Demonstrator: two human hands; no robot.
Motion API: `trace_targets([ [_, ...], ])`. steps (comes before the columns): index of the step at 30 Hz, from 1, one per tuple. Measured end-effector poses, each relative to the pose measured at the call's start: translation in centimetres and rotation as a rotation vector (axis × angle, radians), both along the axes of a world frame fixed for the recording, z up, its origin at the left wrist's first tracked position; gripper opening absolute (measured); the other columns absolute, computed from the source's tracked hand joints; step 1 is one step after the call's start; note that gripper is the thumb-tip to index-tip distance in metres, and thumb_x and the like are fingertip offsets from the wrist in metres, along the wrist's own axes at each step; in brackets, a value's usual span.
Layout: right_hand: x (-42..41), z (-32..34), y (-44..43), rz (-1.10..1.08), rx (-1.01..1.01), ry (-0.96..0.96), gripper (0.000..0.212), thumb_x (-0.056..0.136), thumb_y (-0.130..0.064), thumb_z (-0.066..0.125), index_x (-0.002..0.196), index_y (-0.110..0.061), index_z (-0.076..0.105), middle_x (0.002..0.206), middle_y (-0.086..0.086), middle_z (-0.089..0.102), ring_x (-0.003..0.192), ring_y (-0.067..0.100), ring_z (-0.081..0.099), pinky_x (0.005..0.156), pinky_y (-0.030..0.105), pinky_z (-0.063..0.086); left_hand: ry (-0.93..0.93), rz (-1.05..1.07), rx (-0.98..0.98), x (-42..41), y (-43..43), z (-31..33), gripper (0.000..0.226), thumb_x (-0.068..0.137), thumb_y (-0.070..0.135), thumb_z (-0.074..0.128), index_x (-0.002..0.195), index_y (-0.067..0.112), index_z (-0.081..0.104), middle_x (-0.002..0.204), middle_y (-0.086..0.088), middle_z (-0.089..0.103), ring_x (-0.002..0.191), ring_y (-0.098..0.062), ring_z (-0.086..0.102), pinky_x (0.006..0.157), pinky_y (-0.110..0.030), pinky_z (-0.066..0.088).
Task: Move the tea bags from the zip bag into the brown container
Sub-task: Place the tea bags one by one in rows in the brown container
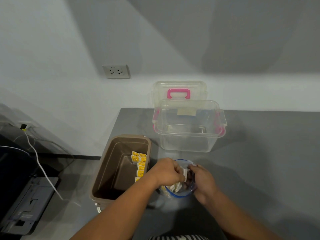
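A clear zip bag with a blue rim stands open on the grey table, with tea bags inside. My left hand reaches into its mouth, fingers curled round a white tea bag. My right hand grips the bag's right edge. To the left sits the brown container, open, with several yellow-tagged tea bags lined along its right wall.
A clear plastic box with pink latches stands behind the zip bag, its lid with a pink handle leaning on the wall. A wall socket is at upper left. A white cable and a dark device lie on the floor, left.
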State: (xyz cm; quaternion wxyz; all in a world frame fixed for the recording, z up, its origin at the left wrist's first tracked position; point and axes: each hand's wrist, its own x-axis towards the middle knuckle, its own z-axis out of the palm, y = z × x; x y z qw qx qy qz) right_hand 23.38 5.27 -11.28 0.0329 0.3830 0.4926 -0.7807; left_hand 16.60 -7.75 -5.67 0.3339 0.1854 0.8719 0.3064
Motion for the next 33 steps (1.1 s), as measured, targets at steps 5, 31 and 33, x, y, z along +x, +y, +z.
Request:
trace_targets([
  [5,0.4,0.0,0.0,0.009,-0.026,0.012,0.022,0.104,-0.01,0.046,0.104,-0.002,0.066,0.095,0.018,0.077,0.093,0.034,0.073,0.089,0.05,0.057,0.03,-0.025,0.022,0.5,-0.1,-0.6,0.025,0.074,0.039,0.08,0.088,0.019,0.076,0.084,0.003,0.075,0.079,-0.01,0.072,0.08,-0.034,0.06],
  [31,1.3,0.1,-0.2,-0.019,-0.062,0.017,0.023,0.104,-0.011,0.046,0.111,-0.002,0.066,0.105,0.019,0.076,0.103,0.034,0.071,0.094,0.049,0.056,0.196,-0.027,-0.085,1.1,-0.5,-0.5,0.035,0.082,0.015,0.071,0.115,0.024,0.063,0.116,-0.001,0.064,0.097,-0.015,0.063,0.078,-0.021,0.051],
  [33,1.1,-0.1,-0.3,-0.043,-0.064,0.017,0.02,0.103,-0.011,0.049,0.108,-0.001,0.066,0.101,0.018,0.076,0.098,0.032,0.071,0.09,0.046,0.056,0.212,-0.04,-0.059,0.9,-0.7,0.0,0.038,0.083,0.016,0.068,0.119,0.026,0.062,0.115,0.001,0.065,0.099,-0.015,0.063,0.081,-0.023,0.053],
])
